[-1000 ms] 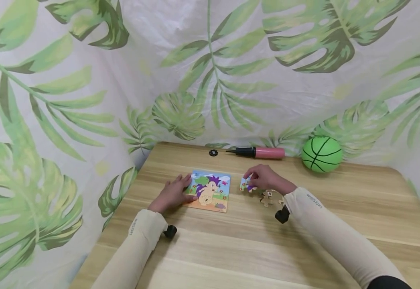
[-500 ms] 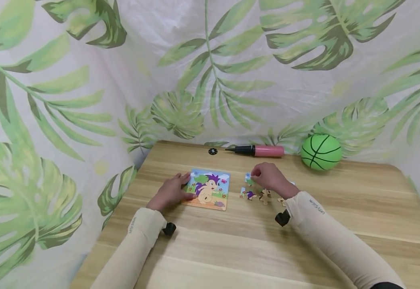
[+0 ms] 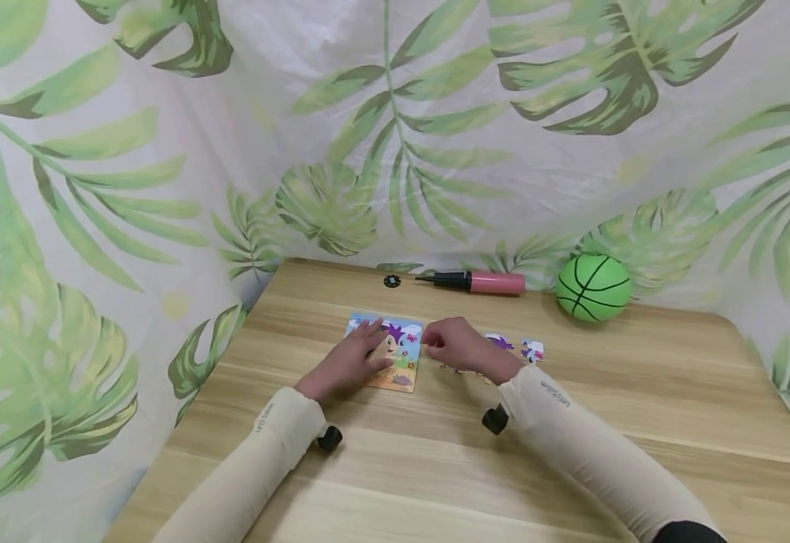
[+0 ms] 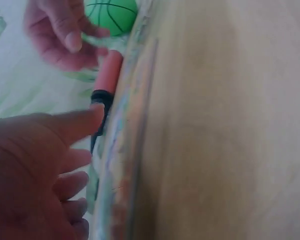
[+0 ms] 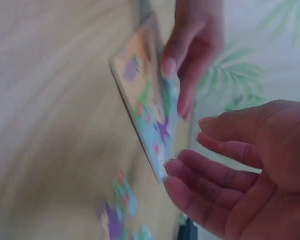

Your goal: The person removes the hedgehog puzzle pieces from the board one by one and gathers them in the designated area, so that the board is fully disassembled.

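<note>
My left hand (image 3: 348, 363) lies over the left part of a square puzzle board (image 3: 404, 377) with a cartoon hedgehog picture. Its thumb and fingers are spread over the picture in the head view, and it shows as a blurred left hand (image 5: 195, 50) at the board in the right wrist view. Close to the board's right edge is my right hand (image 3: 459, 345). In the right wrist view, the right hand (image 5: 240, 170) has bent, loose fingers, with no piece visible between them. Loose puzzle pieces (image 3: 533, 350) lie beneath and beyond the right wrist, partly hidden by it.
A black round disc (image 3: 391, 281), a pink-and-black hand pump (image 3: 496, 283) and a green ball (image 3: 593, 287) stand along the back of the wooden table (image 3: 395, 467). Leaf-printed cloth (image 3: 449, 136) hangs behind and at the left side.
My right hand has left the loose pieces and moved left to the board's edge. The left hand has slid right, from the board's left edge onto the picture.
</note>
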A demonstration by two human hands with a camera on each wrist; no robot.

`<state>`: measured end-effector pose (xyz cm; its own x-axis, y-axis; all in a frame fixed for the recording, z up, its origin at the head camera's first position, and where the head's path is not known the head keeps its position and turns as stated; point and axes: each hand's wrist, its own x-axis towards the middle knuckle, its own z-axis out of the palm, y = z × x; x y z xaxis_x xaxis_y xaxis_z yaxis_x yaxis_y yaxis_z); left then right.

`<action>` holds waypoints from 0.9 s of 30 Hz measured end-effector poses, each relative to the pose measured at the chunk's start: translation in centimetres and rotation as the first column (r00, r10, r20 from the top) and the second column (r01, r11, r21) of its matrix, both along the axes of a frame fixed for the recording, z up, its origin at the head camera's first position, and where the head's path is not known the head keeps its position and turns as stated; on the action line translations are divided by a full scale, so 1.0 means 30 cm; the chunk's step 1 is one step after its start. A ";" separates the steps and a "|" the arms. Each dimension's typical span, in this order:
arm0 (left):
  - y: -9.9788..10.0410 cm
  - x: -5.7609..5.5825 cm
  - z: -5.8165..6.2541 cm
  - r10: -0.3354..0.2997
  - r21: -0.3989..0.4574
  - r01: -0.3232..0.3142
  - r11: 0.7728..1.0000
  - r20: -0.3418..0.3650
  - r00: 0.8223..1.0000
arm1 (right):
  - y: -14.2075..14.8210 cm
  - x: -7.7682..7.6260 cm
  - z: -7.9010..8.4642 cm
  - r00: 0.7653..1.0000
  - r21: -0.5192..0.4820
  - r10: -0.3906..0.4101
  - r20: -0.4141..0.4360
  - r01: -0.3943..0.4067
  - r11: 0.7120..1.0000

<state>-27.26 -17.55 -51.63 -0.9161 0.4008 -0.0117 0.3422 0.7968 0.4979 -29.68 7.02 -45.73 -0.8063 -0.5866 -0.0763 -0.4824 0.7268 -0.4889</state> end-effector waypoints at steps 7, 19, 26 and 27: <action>-0.004 -0.003 -0.016 -0.044 -0.063 0.049 0.997 0.084 0.996 | -0.135 0.005 -0.082 0.987 0.092 0.151 -0.050 -0.146 0.985; -0.012 -0.027 0.024 -0.100 -0.024 0.106 0.994 0.164 0.981 | -0.195 0.022 -0.111 0.971 0.222 0.189 -0.149 -0.153 0.963; 0.000 -0.017 0.021 -0.055 -0.047 0.066 0.997 0.192 0.980 | -0.185 0.026 -0.120 0.996 0.108 0.084 -0.039 -0.079 0.991; 0.002 -0.016 0.019 -0.056 -0.049 0.067 0.997 0.191 0.980 | -0.181 0.028 -0.120 0.998 0.104 0.061 -0.031 -0.057 0.993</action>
<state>-27.76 -17.49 -51.07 -0.8688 0.4501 -0.2063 0.2949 0.8051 0.5147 -28.84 1.59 -49.33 -0.7738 -0.6235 -0.1119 -0.5409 0.7423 -0.3955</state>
